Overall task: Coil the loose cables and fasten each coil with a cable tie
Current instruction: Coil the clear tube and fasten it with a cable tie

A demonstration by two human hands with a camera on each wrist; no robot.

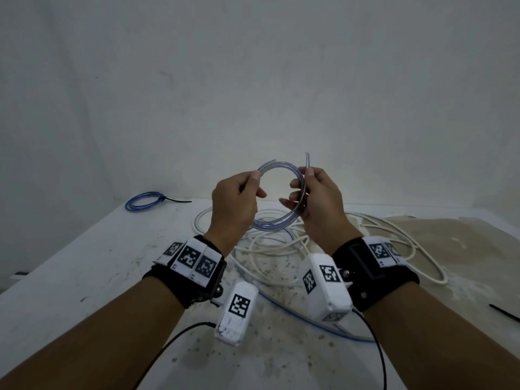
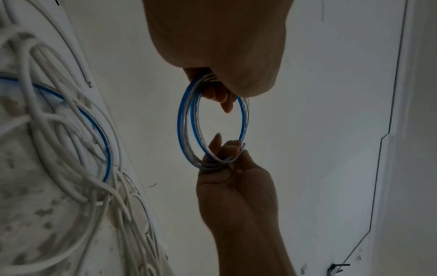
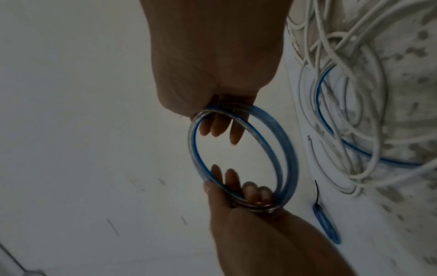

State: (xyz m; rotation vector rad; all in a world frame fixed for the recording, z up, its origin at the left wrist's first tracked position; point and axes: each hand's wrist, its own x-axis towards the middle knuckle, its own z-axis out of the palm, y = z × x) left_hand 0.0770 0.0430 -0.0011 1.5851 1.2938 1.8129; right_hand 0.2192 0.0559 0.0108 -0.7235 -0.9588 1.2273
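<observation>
Head view: blue coil [image 1: 277,218] between both grips

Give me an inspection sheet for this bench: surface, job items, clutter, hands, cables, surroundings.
Surface: white tabletop, speckled and stained tan at right.
Job's things: clear blue-striped cable coil held up in the air, untied, one end sticking up; finished blue coil with black tie lying at far left; loose black cable tie at the right edge.
Clutter: nothing seen.
Grippers: left hand pinches the coil's left side; right hand grips its right side.
Cables: tangled white cable on the table, a loose blue-striped cable running through it.
Surroundings: plain white wall.
</observation>
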